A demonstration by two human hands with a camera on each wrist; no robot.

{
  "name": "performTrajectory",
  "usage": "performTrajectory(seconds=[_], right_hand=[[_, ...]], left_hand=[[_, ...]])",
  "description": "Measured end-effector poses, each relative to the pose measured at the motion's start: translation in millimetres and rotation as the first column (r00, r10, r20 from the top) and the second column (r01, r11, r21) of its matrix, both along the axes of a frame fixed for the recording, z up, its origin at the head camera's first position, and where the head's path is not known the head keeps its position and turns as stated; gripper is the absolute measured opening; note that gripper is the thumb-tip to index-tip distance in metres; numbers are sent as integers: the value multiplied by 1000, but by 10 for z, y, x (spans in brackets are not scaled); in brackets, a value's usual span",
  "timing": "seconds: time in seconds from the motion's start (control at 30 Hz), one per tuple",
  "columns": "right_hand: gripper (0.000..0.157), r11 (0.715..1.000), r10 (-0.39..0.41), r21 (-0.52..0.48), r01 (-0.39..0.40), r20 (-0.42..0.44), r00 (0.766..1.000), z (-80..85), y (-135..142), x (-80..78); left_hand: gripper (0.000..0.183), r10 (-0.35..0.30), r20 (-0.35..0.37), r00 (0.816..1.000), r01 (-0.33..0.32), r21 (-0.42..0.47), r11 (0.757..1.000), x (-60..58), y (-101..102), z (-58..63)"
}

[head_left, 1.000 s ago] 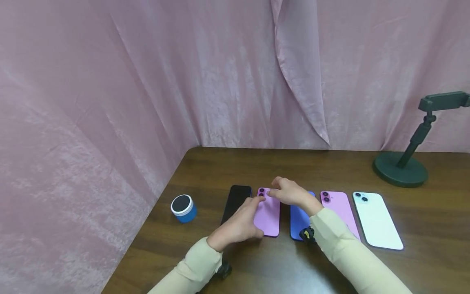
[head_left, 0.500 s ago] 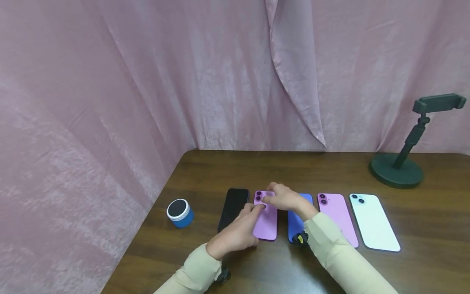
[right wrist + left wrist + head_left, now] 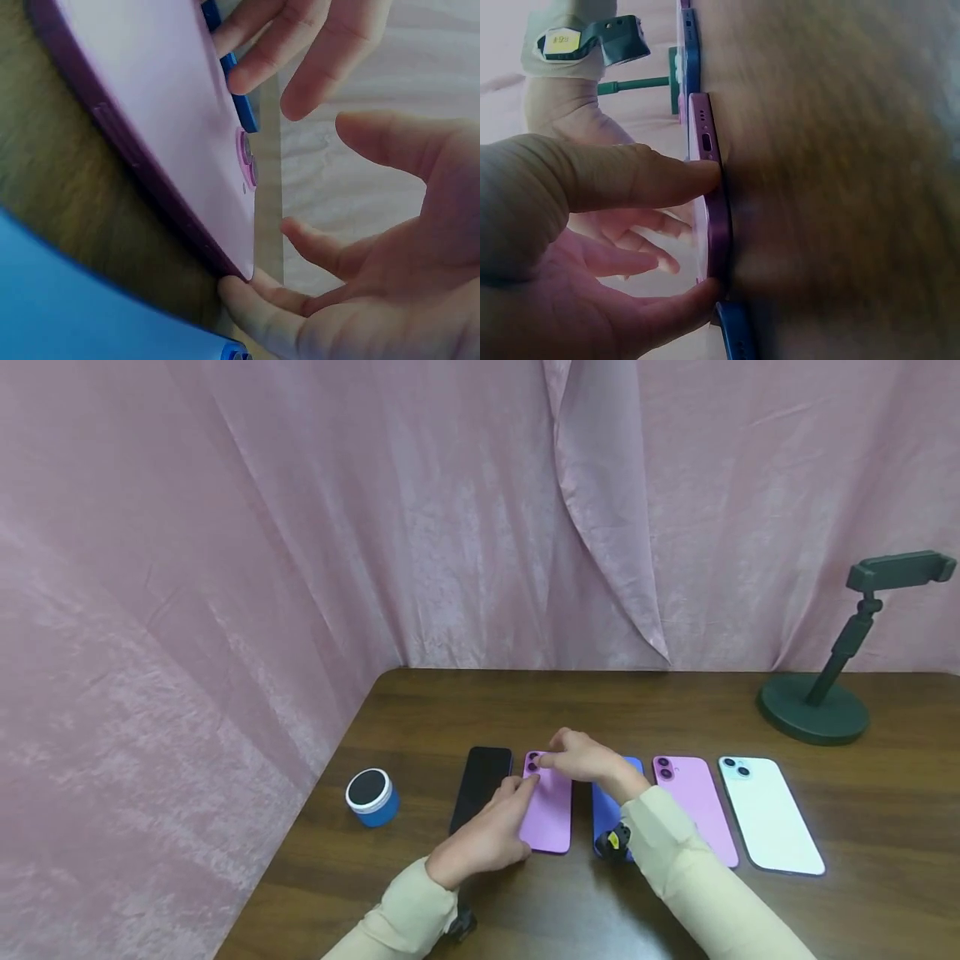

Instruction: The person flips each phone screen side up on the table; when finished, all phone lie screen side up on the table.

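Observation:
A pink phone (image 3: 550, 814) lies camera side up on the table, second from the left in a row of phones. My left hand (image 3: 491, 831) holds it at the lower left; in the left wrist view the thumb (image 3: 645, 176) touches the bottom edge beside the port, and a fingertip sits at the side edge. Reaching in from the right, my right hand (image 3: 588, 757) is over its camera end. Fingertips (image 3: 244, 296) of that hand touch the phone's top corner, while the thumb stays off it.
Left of the pink phone is a black phone (image 3: 483, 781). To its right lie a blue phone (image 3: 606, 810), another pink phone (image 3: 693, 797) and a white phone (image 3: 772, 814). A blue jar (image 3: 372, 797) stands far left, and a green phone stand (image 3: 813, 708) back right.
The camera view has shifted slightly. Both hands stay at the pink phone, with the right fingers making only small moves at its camera end.

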State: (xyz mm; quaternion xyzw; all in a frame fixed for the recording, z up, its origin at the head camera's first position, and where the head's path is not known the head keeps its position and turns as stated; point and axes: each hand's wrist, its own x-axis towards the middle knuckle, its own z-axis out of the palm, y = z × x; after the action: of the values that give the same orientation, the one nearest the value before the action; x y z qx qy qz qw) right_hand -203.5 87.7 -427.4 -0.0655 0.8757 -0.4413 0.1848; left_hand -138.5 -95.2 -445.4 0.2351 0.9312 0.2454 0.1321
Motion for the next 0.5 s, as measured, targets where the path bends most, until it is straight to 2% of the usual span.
performTrajectory(seconds=[0.13,0.33,0.5], right_hand=[[50,997,-26,-73,30,53,998,24,11,-5],[62,985,-55,-156,75,129,990,68,19,62],[66,964,-39,-253,77,151,988,114,62,135]], left_hand=[[100,-4,-8,1000,3,-18,1000,8,14,10],[100,-38,-16,999,37,-28,999,-12,8,23],[102,-69,-13,998,69,-7,998,-50,-17,24]])
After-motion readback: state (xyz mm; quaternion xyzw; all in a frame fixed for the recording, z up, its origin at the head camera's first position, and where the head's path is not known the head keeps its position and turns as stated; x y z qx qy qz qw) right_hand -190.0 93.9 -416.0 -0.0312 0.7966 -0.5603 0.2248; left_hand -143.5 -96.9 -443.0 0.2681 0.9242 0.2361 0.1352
